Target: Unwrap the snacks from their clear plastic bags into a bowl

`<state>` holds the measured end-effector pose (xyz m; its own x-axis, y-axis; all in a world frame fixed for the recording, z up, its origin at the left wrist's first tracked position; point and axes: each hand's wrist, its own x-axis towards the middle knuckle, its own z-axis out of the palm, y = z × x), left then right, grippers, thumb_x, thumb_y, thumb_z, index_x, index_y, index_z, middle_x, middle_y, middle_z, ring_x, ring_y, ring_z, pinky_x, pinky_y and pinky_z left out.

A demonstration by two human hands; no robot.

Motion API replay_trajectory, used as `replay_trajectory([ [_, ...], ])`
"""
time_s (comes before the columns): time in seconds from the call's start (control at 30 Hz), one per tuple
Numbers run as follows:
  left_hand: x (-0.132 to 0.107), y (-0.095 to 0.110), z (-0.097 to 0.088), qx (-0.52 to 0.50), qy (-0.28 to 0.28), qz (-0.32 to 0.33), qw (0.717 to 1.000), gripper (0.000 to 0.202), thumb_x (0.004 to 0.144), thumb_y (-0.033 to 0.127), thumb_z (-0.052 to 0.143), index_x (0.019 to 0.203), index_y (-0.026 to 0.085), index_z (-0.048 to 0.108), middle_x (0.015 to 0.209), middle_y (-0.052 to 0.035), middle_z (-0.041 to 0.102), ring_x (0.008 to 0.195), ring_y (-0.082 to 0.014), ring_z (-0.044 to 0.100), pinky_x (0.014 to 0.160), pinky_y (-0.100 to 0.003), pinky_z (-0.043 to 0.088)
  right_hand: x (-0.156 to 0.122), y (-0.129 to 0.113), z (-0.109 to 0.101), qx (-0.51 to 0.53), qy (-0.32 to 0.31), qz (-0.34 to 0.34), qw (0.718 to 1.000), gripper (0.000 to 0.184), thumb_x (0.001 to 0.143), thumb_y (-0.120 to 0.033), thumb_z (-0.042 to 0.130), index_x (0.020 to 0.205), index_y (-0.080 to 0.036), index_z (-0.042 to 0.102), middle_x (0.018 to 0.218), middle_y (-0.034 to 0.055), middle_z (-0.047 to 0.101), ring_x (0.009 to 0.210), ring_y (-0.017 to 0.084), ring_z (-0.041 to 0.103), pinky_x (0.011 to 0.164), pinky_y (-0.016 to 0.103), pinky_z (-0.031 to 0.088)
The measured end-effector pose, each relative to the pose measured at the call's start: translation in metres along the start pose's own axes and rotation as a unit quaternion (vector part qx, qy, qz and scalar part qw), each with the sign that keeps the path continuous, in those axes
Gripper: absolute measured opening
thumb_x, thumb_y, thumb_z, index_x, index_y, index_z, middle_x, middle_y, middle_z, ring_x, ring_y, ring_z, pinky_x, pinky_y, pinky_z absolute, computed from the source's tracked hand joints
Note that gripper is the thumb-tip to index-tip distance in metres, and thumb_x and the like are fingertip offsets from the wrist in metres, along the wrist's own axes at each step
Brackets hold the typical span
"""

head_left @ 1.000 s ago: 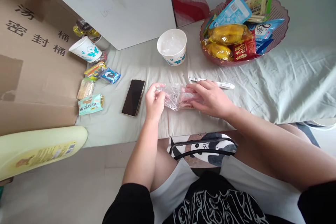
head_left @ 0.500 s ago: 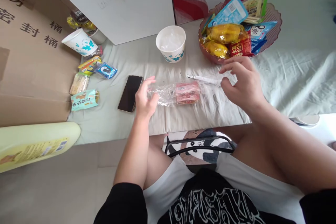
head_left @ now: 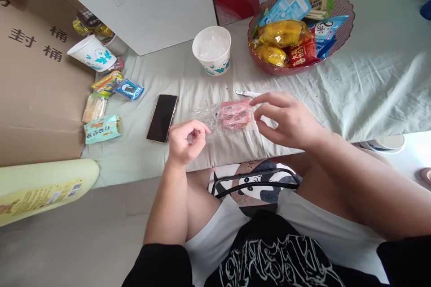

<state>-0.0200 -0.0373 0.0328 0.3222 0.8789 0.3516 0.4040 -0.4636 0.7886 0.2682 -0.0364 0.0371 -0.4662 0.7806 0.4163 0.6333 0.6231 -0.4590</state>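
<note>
A pink packet [head_left: 235, 114] in clear plastic wrap [head_left: 207, 114] lies on the cloth-covered surface between my hands. My left hand [head_left: 188, 140] is at the wrap's lower left end, fingers curled and thumb close to the forefinger. Whether a bit of the wrap is pinched there is hidden. Just right of the packet, my right hand [head_left: 286, 119] hovers with thumb and forefinger apart and nothing visible between them. Behind the packet lies a slim white utility knife [head_left: 247, 93], its handle partly covered by my right fingers.
A phone [head_left: 162, 118] lies left of the wrap. A paper cup [head_left: 212, 51] with clear plastic inside stands behind. At the back right is a pink bowl [head_left: 348, 15] of packaged snacks. Small snack packs [head_left: 103, 129] and a tilted cup [head_left: 92, 54] sit by the cardboard box [head_left: 37, 85].
My left hand has moved slightly down and its fingers have curled in. My right hand has come left and down, from the knife's right end to the packet's right side.
</note>
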Motion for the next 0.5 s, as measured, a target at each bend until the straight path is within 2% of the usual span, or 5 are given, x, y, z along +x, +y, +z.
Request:
replay_trajectory([
  [0.07, -0.001, 0.008, -0.003, -0.05, -0.118, -0.078, 0.989, 0.015, 0.077, 0.013, 0.057, 0.064, 0.019, 0.062, 0.062, -0.0011, 0.072, 0.043, -0.0107, 0.057, 0.041, -0.023, 0.039, -0.001, -0.004, -0.002, 0.02, -0.06, 0.001, 0.998, 0.022, 0.094, -0.025, 0.05, 0.098, -0.02, 0.072, 0.109, 0.0099, 0.077, 0.08, 0.02, 0.069, 0.068, 0.032, 0.044],
  [0.2, 0.002, 0.007, -0.005, -0.159, -0.32, -0.208, 0.91, 0.004, 0.079, 0.019, 0.065, 0.08, 0.018, 0.069, 0.074, -0.0052, 0.079, 0.055, -0.0166, 0.073, 0.05, -0.025, 0.055, -0.003, -0.005, -0.001, -0.004, -0.153, 0.028, 0.988, 0.032, 0.098, -0.032, 0.047, 0.102, -0.02, 0.076, 0.062, 0.0019, 0.068, 0.048, 0.013, 0.049, 0.053, 0.031, 0.027],
  [0.27, 0.005, -0.003, -0.004, -0.207, -0.286, -0.209, 0.912, 0.012, 0.082, 0.027, 0.068, 0.09, 0.018, 0.069, 0.079, -0.0067, 0.08, 0.057, -0.0178, 0.074, 0.052, -0.027, 0.058, -0.003, -0.006, 0.001, -0.03, -0.179, 0.02, 0.983, 0.036, 0.099, -0.034, 0.046, 0.089, -0.021, 0.078, 0.05, 0.0004, 0.058, 0.045, 0.013, 0.045, 0.053, 0.032, 0.024],
  [0.4, 0.01, -0.026, 0.005, -0.093, 0.008, -0.093, 0.991, 0.02, 0.087, 0.039, 0.069, 0.096, 0.021, 0.067, 0.09, -0.0055, 0.079, 0.079, -0.0191, 0.076, 0.072, -0.033, 0.063, -0.001, -0.01, 0.01, -0.083, -0.126, 0.039, 0.988, 0.033, 0.099, -0.03, 0.049, 0.091, -0.022, 0.08, 0.069, 0.0046, 0.071, 0.056, 0.016, 0.059, 0.053, 0.032, 0.029],
  [0.5, 0.016, -0.034, 0.015, 0.066, -0.024, -0.044, 0.997, 0.038, 0.079, 0.036, 0.082, 0.112, 0.022, 0.069, 0.13, -0.0101, 0.075, 0.127, -0.0274, 0.067, 0.111, -0.045, 0.054, 0.002, -0.013, 0.019, -0.079, -0.065, 0.019, 0.995, 0.03, 0.1, -0.026, 0.051, 0.107, -0.021, 0.08, 0.104, 0.0103, 0.08, 0.086, 0.022, 0.073, 0.068, 0.034, 0.049],
])
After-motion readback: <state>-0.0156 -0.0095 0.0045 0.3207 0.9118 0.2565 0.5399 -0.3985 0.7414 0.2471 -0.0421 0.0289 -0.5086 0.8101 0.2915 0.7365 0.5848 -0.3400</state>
